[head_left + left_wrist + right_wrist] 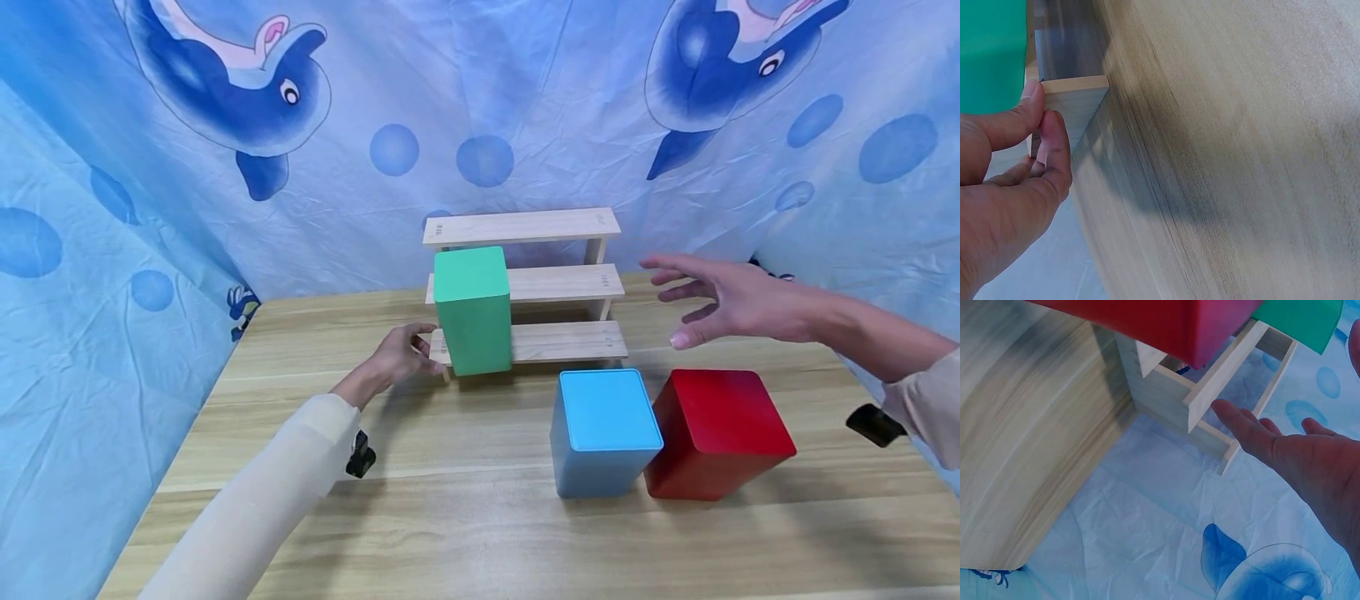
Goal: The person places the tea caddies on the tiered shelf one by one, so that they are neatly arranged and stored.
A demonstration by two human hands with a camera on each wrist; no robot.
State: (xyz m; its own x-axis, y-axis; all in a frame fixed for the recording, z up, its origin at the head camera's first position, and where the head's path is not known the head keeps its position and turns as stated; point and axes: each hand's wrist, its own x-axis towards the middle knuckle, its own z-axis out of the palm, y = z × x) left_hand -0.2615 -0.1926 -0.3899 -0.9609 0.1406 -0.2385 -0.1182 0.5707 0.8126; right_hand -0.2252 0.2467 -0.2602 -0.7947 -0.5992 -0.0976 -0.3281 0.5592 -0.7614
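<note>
A three-step wooden rack (pixel 570 342) stands against the backdrop. On the left part of its lowest step is a tall green box (pixel 474 333). My left hand (pixel 401 354) grips the left end of that step. In the left wrist view its thumb and curled fingers close on the board's end (pixel 1075 106). To the right of the rack, my right hand (pixel 750 302) hangs in the air with fingers spread, touching nothing. Nearer me than the right hand, a red box (pixel 727 412) stands on the table, beside a light blue box (pixel 609 412).
The wood-grain table (pixel 450 533) runs back to a blue cloth backdrop (pixel 525 75) printed with dolphins and bubbles. More cloth hangs at the left side (pixel 82 375). Black wrist straps show at both sleeves (pixel 262 492).
</note>
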